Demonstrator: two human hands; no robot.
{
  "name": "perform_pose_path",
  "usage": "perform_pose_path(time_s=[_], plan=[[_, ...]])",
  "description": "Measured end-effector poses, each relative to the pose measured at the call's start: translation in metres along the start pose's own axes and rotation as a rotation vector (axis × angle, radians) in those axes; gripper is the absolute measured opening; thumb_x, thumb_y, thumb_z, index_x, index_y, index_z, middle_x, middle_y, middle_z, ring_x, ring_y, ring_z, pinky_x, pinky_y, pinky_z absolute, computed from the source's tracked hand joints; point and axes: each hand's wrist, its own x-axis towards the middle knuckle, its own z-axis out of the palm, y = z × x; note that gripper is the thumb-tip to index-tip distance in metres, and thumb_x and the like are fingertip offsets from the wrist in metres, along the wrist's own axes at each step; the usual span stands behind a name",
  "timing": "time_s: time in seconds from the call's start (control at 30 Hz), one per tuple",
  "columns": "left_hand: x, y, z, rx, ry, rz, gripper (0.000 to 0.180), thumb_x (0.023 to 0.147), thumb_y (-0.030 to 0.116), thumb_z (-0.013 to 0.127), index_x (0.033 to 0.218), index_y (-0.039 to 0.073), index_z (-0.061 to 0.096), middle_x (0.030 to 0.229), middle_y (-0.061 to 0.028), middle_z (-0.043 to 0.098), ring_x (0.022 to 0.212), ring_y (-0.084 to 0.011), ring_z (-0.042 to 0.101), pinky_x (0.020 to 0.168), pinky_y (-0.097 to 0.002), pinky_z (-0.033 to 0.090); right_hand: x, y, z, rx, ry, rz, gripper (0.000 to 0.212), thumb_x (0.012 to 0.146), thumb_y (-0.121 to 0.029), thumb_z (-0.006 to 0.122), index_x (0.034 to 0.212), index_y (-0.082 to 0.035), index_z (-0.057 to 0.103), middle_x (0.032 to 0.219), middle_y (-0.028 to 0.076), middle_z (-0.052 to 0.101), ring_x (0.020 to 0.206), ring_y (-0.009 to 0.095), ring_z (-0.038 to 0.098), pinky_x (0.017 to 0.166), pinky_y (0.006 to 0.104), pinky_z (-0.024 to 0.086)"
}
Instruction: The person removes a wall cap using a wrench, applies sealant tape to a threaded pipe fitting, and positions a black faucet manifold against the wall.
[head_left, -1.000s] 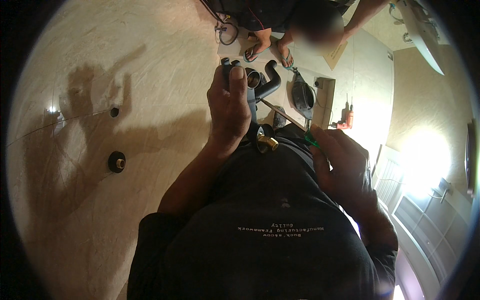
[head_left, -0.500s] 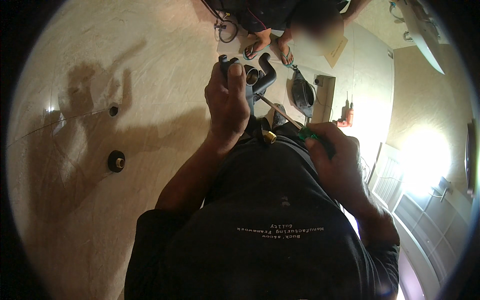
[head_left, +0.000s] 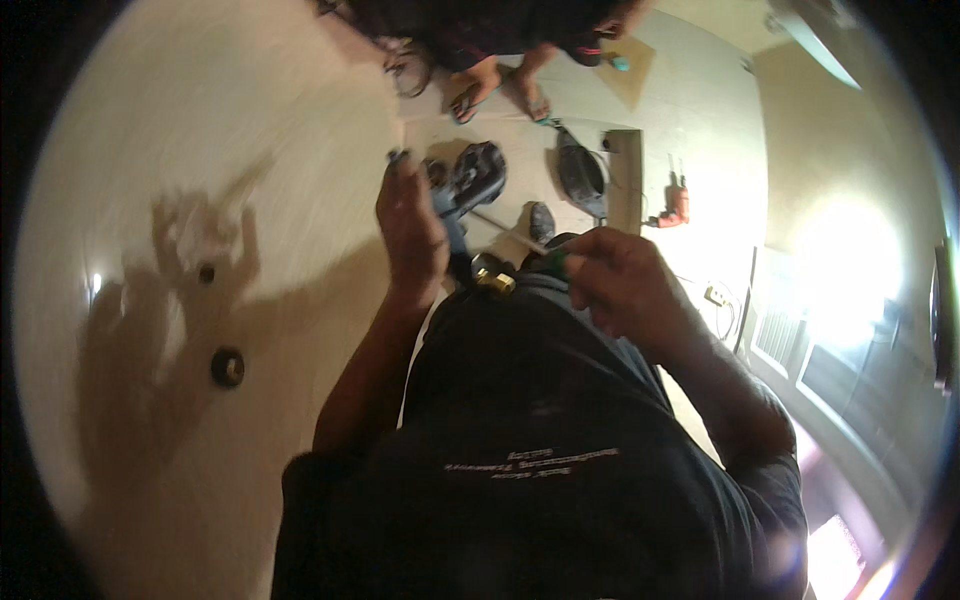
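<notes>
Nearer to left hand (head_left: 412,235) than a moment ago with right hand (head_left: 622,290), curled palm-down round green-handled screwdriver (head_left: 551,263); gripping black fixture (head_left: 455,232) in raised left, just left of centre; then outward to orange drill (head_left: 677,205), far right.

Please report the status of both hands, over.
Left hand gripping dark fixture. Right hand holding green-handled screwdriver, pointed toward fixture; contact unclear. Another person's feet beyond.
</notes>
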Motion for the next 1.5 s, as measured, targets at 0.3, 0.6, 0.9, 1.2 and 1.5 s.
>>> perform_pose_path(time_s=[0.3, 0.6, 0.9, 1.2, 1.5], plan=[[-0.047, -0.017, 0.039, -0.995, -0.152, -1.413, 0.054, 0.101, 0.063, 0.044, 0.093, 0.012, 0.057, 0.077, -0.0024, 0.057, 0.064, -0.0185, 0.058, 0.060, -0.0353, 0.051, 0.167, 0.218, -0.073, 0.191, 0.450, 0.095, 0.024, 0.101, -0.017, 0.052, 0.117, -0.001, 0.059, 0.077, 0.006, 0.062, 0.058, 0.015, 0.057, 0.052, 0.0301, 0.044], [-0.094, -0.051, 0.108, -0.789, -0.608, -1.748, 0.076, 0.091, 0.082, 0.041, 0.085, 0.008, 0.061, 0.064, -0.0064, 0.057, 0.053, -0.0236, 0.058, 0.055, -0.0399, 0.053, 0.378, 0.470, -0.097, 0.025, 0.637, 0.570, 0.024, 0.091, -0.015, 0.053, 0.106, -0.002, 0.067, 0.096, 0.020, 0.072, 0.086, 0.033, 0.070, 0.074, 0.0455, 0.055], [-0.143, -0.110, 0.281, -0.733, -0.622, -1.822, 0.072, 0.095, 0.076, 0.042, 0.087, 0.007, 0.060, 0.067, -0.0077, 0.060, 0.056, -0.0237, 0.060, 0.060, -0.0409, 0.054, 0.550, 0.517, -0.197, -0.279, 0.501, 0.426, 0.036, 0.091, -0.014, 0.057, 0.124, -0.005, 0.062, 0.114, 0.026, 0.069, 0.114, 0.041, 0.065, 0.095, 0.0488, 0.053], [-0.095, -0.099, 0.297, -0.717, -0.630, -1.825, 0.053, 0.096, 0.061, 0.058, 0.089, 0.008, 0.057, 0.065, -0.0066, 0.057, 0.057, -0.0221, 0.060, 0.058, -0.0375, 0.052, 0.429, 0.334, -0.144, -0.370, 0.386, -0.693, 0.056, 0.101, -0.050, 0.053, 0.134, -0.006, 0.059, 0.124, 0.020, 0.065, 0.115, 0.040, 0.061, 0.101, 0.0478, 0.046], [-0.039, -0.050, 0.221, -0.827, -0.482, -1.745, 0.050, 0.092, 0.061, 0.063, 0.088, 0.012, 0.053, 0.068, -0.0046, 0.053, 0.054, -0.0216, 0.060, 0.052, -0.0364, 0.052, 0.353, 0.247, -0.092, -0.409, 0.263, -0.807, 0.031, 0.086, -0.012, 0.072, 0.113, -0.006, 0.057, 0.095, 0.013, 0.057, 0.092, 0.035, 0.056, 0.085, 0.0459, 0.046]])
